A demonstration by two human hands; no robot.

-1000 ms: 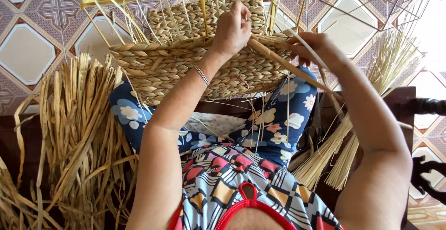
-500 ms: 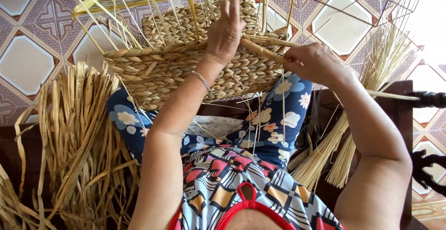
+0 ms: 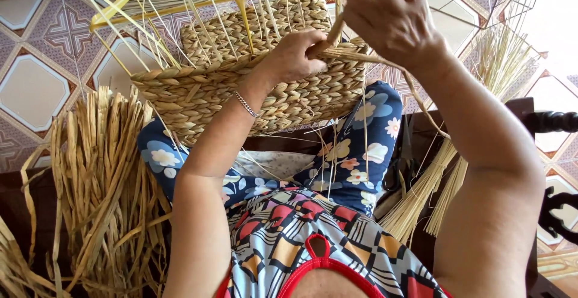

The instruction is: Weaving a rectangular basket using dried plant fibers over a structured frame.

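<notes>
Far out past my left elbow a heap of dry straw [image 3: 102,189] lies loose, not yet used. My left hand [image 3: 295,57] is curled tight on the rim of the woven basket [image 3: 241,93] that rests on my knees, and it pinches the thick twisted strand [image 3: 361,54] where it meets the top braid. The basket's near wall is already built up in several close plaited rows, and the far wall behind my left hand looks woven too. Thin pale stakes [image 3: 198,9] stand up bare above the rim, so I judge the upper part is left to weave.

My right hand [image 3: 391,18] is raised just beyond the left, with the fingers spread and half bent. It seems to pull the same strand up and across, though I cannot tell for sure how it grips, since the fingers hide it. Below my right forearm a bundle of fine reeds [image 3: 427,183] leans near my knee.
</notes>
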